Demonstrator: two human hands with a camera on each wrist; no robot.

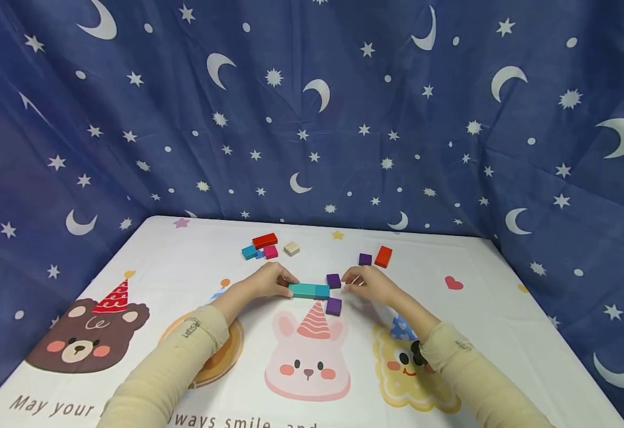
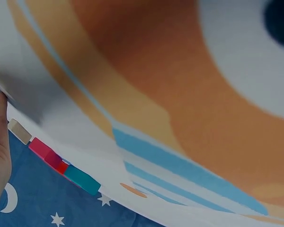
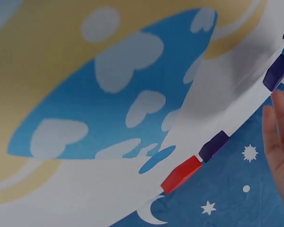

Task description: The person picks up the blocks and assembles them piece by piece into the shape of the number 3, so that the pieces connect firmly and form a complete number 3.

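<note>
Near the table's middle lies a long turquoise block, its right end meeting a shorter blue block. My left hand pinches the turquoise block's left end between thumb and fingers. Two purple blocks flank the blue end: a far purple block and a near purple block. Just right of the far one is my right hand, fingers loosely bent, with nothing visible in them. The right wrist view shows that hand's fingers fairly straight beside a purple block.
Farther back on the left are a red block, a pink block, a blue block and a beige block. Behind my right hand lie another purple block and an orange-red block. A starry curtain borders the table.
</note>
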